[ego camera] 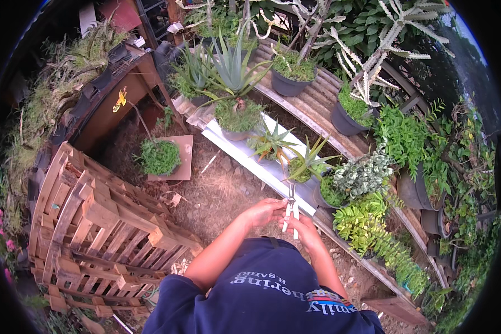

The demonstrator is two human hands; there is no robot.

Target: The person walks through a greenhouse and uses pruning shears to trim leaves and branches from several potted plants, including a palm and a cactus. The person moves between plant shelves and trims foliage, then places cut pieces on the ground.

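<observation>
A pair of pruning shears [291,208] with white handles points up and away from me, its blades closed or nearly so. My right hand [302,228] grips the handles from the right. From the left, my left hand [267,212] touches the shears near the pivot with its fingertips; whether it bears any of their weight I cannot tell. Just beyond the blade tips stands a small potted aloe-like plant [311,160] on a white metal sheet [250,160]. Another small spiky plant [271,142] with some orange leaves and a larger potted aloe [234,71] stand farther left on that sheet.
Stacked wooden pallets [108,225] fill the left side. A pot of low greenery [160,158] with a thin stem stands on a square board [185,156]. Black pots [290,83] line a corrugated shelf [317,98] at the back. Leafy plants [359,221] crowd the right.
</observation>
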